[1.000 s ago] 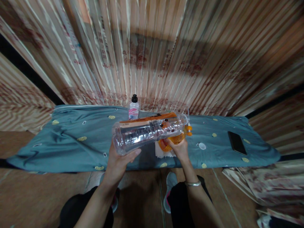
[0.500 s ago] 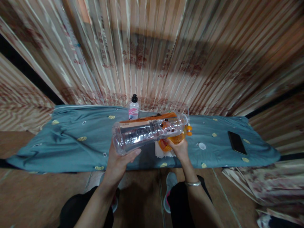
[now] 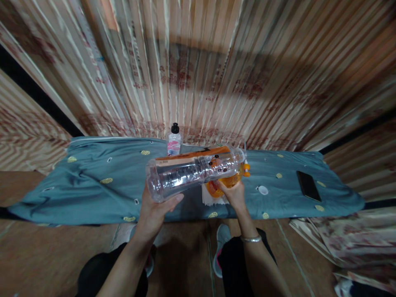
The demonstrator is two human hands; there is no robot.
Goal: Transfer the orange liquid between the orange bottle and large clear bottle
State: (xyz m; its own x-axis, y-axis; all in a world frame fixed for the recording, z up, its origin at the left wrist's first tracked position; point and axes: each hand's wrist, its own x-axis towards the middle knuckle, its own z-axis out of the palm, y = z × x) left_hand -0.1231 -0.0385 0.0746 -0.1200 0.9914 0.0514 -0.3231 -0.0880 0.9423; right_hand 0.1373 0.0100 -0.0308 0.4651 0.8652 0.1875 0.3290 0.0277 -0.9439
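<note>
My left hand (image 3: 157, 208) grips the base end of a large clear plastic bottle (image 3: 176, 177) with an orange label. The bottle lies tilted almost on its side, its mouth pointing right and slightly up. My right hand (image 3: 233, 192) is closed around a smaller bottle of orange liquid (image 3: 232, 180). An orange-and-white cap (image 3: 246, 169) shows at the smaller bottle's right end, close to the clear bottle's mouth. Much of the orange bottle is hidden behind the clear one. Whether the two mouths touch, I cannot tell. Beneath them lies a pale tissue (image 3: 213, 201).
A white-and-pink bottle with a black cap (image 3: 174, 142) stands at the back of the cloth-covered surface (image 3: 93, 194). A small white cap (image 3: 263, 190) lies right of my right hand. Farther right is a black phone (image 3: 308, 186). Pleated curtains (image 3: 198, 82) hang behind.
</note>
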